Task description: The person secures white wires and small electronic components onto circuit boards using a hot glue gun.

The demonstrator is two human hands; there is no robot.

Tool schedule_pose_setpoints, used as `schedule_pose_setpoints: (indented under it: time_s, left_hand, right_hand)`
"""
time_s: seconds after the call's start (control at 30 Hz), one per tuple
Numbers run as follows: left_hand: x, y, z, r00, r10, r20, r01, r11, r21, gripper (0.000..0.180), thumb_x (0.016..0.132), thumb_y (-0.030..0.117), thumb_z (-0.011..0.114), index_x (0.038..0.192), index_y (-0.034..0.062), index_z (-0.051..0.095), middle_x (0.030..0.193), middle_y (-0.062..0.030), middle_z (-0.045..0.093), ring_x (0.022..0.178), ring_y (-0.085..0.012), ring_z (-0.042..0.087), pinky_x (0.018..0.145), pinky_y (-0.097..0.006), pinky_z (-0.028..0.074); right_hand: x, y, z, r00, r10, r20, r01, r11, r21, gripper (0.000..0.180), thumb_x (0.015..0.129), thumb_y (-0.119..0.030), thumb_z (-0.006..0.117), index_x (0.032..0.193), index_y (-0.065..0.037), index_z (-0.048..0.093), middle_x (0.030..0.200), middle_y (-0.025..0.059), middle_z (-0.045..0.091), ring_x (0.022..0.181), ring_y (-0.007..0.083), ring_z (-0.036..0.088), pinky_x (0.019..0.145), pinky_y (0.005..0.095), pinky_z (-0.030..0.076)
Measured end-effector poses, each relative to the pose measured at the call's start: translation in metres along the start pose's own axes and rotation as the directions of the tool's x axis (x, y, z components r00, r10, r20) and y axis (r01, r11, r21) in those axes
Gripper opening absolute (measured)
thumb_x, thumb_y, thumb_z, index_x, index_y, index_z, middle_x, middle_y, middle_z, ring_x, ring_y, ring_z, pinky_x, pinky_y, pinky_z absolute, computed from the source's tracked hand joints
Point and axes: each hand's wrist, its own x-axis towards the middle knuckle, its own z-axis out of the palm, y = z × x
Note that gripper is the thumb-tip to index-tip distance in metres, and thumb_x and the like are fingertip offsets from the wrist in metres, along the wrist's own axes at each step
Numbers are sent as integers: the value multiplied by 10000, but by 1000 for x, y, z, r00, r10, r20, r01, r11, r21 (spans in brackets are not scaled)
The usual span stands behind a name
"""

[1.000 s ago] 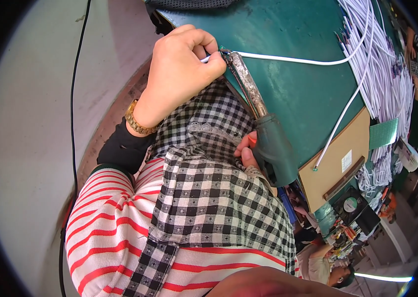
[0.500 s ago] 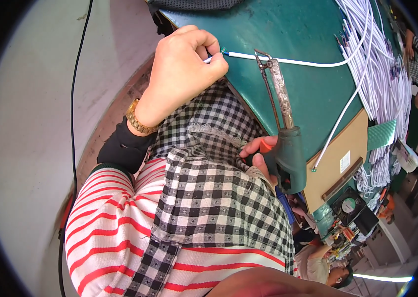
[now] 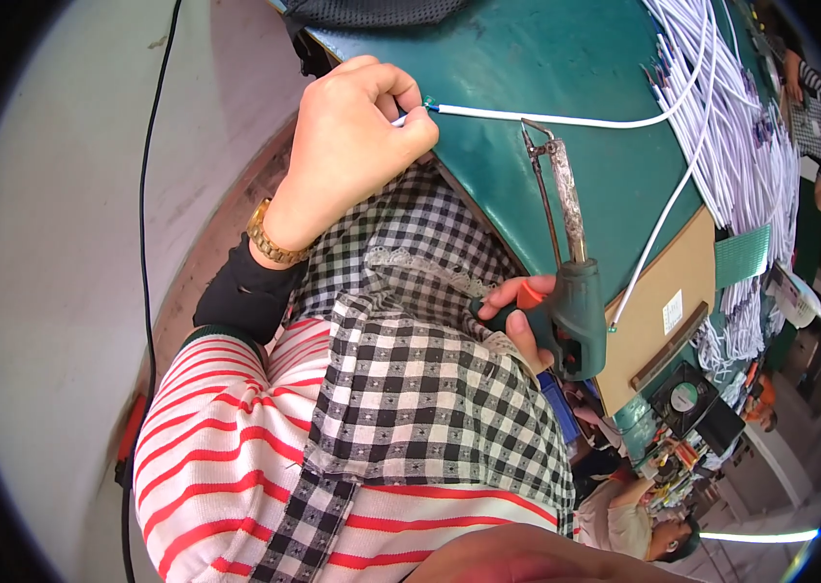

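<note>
My left hand point(image 3: 352, 146), with a gold watch point(image 3: 274, 238) on its wrist, is closed in a pinch at the table's edge. Between thumb and fingers is the end of a white cable point(image 3: 576, 120), where a tiny green piece point(image 3: 431, 103) and a bit of blue wire show. My right hand point(image 3: 525, 330) grips a dark green soldering gun point(image 3: 581, 316) with an orange trigger; its palm is hidden behind the tool and the checked apron. The gun's metal tip point(image 3: 535, 128) points up, close to the cable and apart from the left hand.
A big bundle of white cables point(image 3: 721, 126) lies on the green table point(image 3: 527, 68) at right. Nearby are a brown cardboard sheet point(image 3: 639, 340), a ribbed green piece point(image 3: 743, 255) and a small black fan point(image 3: 680, 396). Black mesh cloth point(image 3: 376, 10) lies at the top. Other people sit along the right.
The soldering gun has shifted a little right and down, its tip no longer overlapping the cable as much. My left hand has drifted slightly left with the cable end.
</note>
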Motion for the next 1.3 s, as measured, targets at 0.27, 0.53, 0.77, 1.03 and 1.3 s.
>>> schedule_pose_setpoints:
  time_s: [0.27, 0.53, 0.77, 1.03, 1.3]
  left_hand:
    - [-6, 2, -8, 995, 44, 89, -42, 999, -24, 118, 669, 76, 657, 736, 16, 581, 666, -65, 527, 546, -185, 524, 532, -308, 441]
    - [-8, 40, -7, 925, 305, 227, -358, 901, 246, 148, 720, 88, 679, 864, 64, 652, 724, -96, 554, 682, -294, 556, 656, -387, 458]
    - [15, 66, -26, 924, 300, 239, -331, 938, 104, 166, 785, 39, 596, 949, 14, 614, 633, -124, 563, 541, -261, 556, 526, -323, 433]
    - [34, 58, 10, 830, 133, 542, -286, 935, 210, 234, 824, 156, 600, 950, -39, 628, 688, -195, 605, 649, -346, 598, 625, -390, 466]
    - [72, 161, -53, 943, 272, 190, -293, 952, 90, 215, 925, 196, 522, 920, 46, 676, 625, 29, 473, 557, -38, 423, 509, -204, 348]
  right_hand:
    - [-11, 12, 3, 986, -97, -134, 114, 985, 127, 417, 835, -53, 569, 1215, -71, 397, 917, 136, 552, 814, 188, 558, 755, 345, 461]
    - [-33, 20, -18, 937, -267, -224, 283, 958, 41, 365, 866, -46, 517, 1209, -73, 395, 903, 165, 552, 752, 220, 589, 736, 395, 500]
    - [-42, 51, -28, 755, -427, -497, 525, 848, 69, 380, 817, -66, 529, 1177, -21, 419, 823, 173, 553, 654, 213, 559, 662, 359, 482]
    - [-56, 65, -28, 553, -455, -698, 672, 739, 50, 389, 787, -32, 489, 1168, -12, 413, 780, 159, 552, 602, 198, 551, 623, 355, 501]
    - [-75, 67, -30, 468, -345, -813, 696, 711, 99, 352, 802, -77, 513, 1136, -42, 406, 808, 123, 539, 653, 173, 535, 668, 338, 483]
